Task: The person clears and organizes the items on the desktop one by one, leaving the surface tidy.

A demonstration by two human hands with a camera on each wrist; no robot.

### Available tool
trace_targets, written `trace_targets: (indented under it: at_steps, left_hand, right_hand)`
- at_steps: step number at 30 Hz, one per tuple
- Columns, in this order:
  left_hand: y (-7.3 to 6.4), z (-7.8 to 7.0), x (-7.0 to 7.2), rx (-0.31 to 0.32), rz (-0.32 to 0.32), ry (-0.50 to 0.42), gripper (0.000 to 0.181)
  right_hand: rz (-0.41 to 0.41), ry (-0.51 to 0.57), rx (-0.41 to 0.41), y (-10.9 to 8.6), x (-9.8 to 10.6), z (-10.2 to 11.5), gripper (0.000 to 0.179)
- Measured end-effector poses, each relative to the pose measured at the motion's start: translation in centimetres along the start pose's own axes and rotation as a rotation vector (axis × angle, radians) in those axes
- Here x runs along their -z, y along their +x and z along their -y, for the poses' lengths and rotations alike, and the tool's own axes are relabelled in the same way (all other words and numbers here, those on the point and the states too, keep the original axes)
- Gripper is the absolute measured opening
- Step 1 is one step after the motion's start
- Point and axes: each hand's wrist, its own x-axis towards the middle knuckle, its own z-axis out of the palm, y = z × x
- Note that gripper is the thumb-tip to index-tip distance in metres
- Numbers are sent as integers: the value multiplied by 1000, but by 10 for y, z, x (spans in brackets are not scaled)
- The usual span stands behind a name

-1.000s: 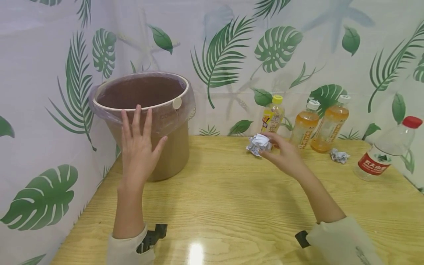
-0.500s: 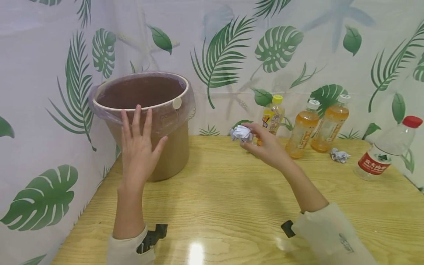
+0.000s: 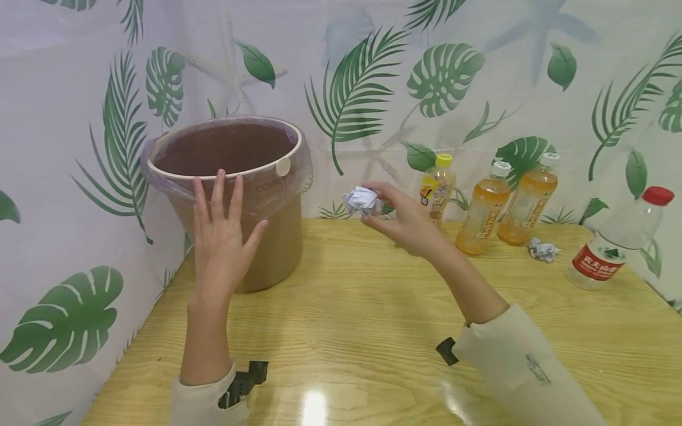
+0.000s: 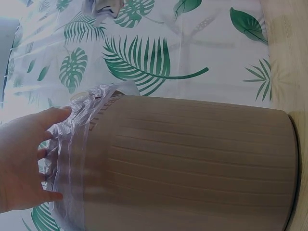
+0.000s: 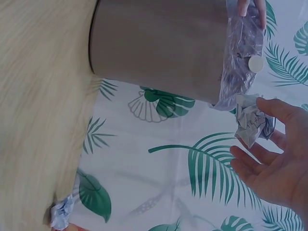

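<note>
One crumpled paper ball [image 3: 362, 200] hangs above the table [image 3: 341, 325], pinched in the right hand [image 3: 409, 228], between the lined bin [image 3: 282, 239] and the bottles [image 3: 482, 214]. The left hand [image 3: 219, 251], fingers spread, touches the bin near its rim; a light pinch, with the bin braced steadily, likely serves this carry best.

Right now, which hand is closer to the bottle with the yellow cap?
Right. The right hand, pinching crumpled paper, is just left of the yellow-capped bottle; the left hand is farther left, at the bin.
</note>
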Motion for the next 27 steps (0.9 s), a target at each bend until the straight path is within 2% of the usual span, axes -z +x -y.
trace_targets:
  at_steps: [14, 27]
  left_hand:
    - [0, 0, 0, 9, 16, -5, 75]
    - [0, 0, 0, -4, -7, -15, 77]
  right_hand:
    - [-56, 8, 104, 28, -6, 29, 54]
    - [-67, 10, 126, 56, -8, 49, 53]
